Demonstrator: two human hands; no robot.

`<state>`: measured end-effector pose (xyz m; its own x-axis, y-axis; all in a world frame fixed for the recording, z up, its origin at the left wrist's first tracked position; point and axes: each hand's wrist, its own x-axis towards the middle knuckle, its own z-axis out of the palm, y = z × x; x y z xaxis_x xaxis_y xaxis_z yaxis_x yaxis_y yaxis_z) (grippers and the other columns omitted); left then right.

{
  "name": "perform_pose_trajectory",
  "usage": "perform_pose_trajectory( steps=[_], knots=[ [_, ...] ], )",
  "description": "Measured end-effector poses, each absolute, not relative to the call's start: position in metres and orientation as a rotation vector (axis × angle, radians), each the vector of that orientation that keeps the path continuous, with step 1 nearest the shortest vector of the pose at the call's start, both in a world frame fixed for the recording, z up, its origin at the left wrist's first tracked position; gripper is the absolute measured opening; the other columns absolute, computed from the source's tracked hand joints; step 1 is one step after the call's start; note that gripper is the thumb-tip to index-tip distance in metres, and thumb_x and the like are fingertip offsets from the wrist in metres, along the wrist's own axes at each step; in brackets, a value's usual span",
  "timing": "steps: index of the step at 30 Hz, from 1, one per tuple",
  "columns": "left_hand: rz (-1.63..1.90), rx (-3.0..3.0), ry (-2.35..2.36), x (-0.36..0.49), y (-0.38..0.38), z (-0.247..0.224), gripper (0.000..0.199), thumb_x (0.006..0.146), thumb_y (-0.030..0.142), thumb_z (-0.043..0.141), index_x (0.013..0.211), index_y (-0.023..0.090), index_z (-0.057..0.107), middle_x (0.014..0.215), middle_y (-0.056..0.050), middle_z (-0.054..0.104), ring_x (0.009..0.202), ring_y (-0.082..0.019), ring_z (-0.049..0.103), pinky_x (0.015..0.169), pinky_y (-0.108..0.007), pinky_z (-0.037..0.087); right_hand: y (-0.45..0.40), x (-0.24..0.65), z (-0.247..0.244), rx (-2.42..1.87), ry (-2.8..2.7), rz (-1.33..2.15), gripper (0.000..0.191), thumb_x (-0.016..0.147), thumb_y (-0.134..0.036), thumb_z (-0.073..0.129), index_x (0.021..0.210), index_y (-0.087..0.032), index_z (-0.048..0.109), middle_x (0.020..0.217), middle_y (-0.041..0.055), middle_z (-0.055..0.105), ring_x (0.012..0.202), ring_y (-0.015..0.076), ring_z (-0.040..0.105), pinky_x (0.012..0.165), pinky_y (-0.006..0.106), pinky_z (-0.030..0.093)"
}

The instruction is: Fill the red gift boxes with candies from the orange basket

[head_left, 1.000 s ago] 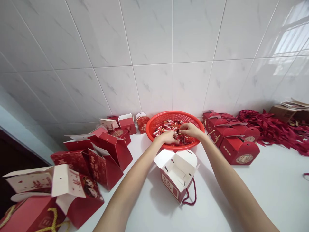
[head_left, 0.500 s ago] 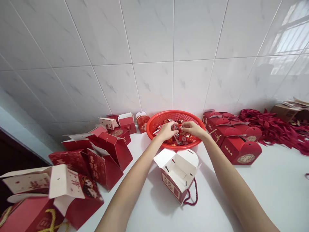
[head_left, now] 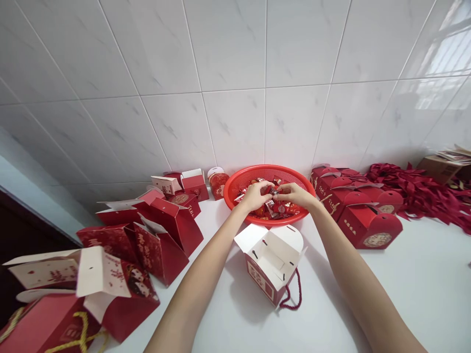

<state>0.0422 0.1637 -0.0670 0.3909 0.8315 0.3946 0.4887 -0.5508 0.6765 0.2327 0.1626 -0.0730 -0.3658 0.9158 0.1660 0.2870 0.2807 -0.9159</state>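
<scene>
My left hand [head_left: 256,196] and my right hand [head_left: 295,195] meet over a red plastic basket [head_left: 270,168] of wrapped candies [head_left: 274,210]. The fingers of both are closed in a pinch around small wrapped candies, with the fingertips nearly touching. The wrappers in the grip are partly hidden by the fingers. Between my forearms an open red gift box [head_left: 262,281] stands upright, its white flaps spread and a dark red cord handle [head_left: 299,289] hanging at its right side. The part of its white inside that I can see holds nothing.
Several open red gift boxes [head_left: 162,250] crowd the left side. At the right stand closed red boxes [head_left: 368,225], with a heap of dark red ribbons [head_left: 408,189] and a brown cardboard box [head_left: 443,169] behind. A tiled wall [head_left: 235,127] rises directly behind the basket.
My fingers have shifted slightly among the candies and drawn closer together. The view has tilted a little; the open gift box stays in place.
</scene>
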Motion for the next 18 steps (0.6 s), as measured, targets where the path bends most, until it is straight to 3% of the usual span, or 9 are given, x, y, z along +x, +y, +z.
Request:
perform_pose_trajectory(
  steps=[5,9,12,18],
  knots=[
    [0.829,2.114,1.318,0.0424,0.1645,-0.0682,0.044,0.078,0.011,0.066,0.121,0.015,0.062,0.097,-0.006,0.073,0.089,-0.019,0.069,0.081,-0.027,0.053,0.1637,0.2311,-0.0750,-1.216,-1.694,0.964,0.018,0.067,-0.030,0.076,0.068,-0.016,0.064,0.058,-0.0030,0.059,0.053,0.0102,0.051,0.048,0.022,0.038],
    [0.243,2.200,1.353,0.0420,0.1613,-0.0672,0.018,0.076,0.015,0.066,0.092,0.017,0.074,0.090,-0.004,0.075,0.087,-0.020,0.069,0.073,-0.023,0.051,0.1625,0.2280,-0.0738,-1.240,-1.498,0.879,0.015,0.072,-0.028,0.073,0.073,-0.017,0.063,0.061,-0.0014,0.061,0.055,0.0120,0.055,0.049,0.022,0.043],
    [-0.078,2.198,1.349,0.0433,0.1580,-0.0649,0.015,0.074,0.018,0.066,0.085,0.020,0.076,0.087,-0.002,0.076,0.080,-0.019,0.070,0.066,-0.022,0.050,0.1617,0.2259,-0.0724,-1.297,-1.457,0.897,0.017,0.078,-0.030,0.071,0.071,-0.017,0.062,0.058,-0.0005,0.061,0.053,0.0130,0.057,0.049,0.023,0.045],
    [-0.065,2.254,1.633,0.0454,0.1563,-0.0652,0.029,0.071,0.018,0.065,0.099,0.014,0.072,0.099,-0.013,0.075,0.083,-0.027,0.070,0.068,-0.030,0.052,0.1652,0.2268,-0.0753,-1.356,-1.520,0.870,0.020,0.077,-0.027,0.073,0.063,-0.016,0.062,0.054,-0.0009,0.060,0.051,0.0124,0.057,0.047,0.021,0.043]
  ],
)
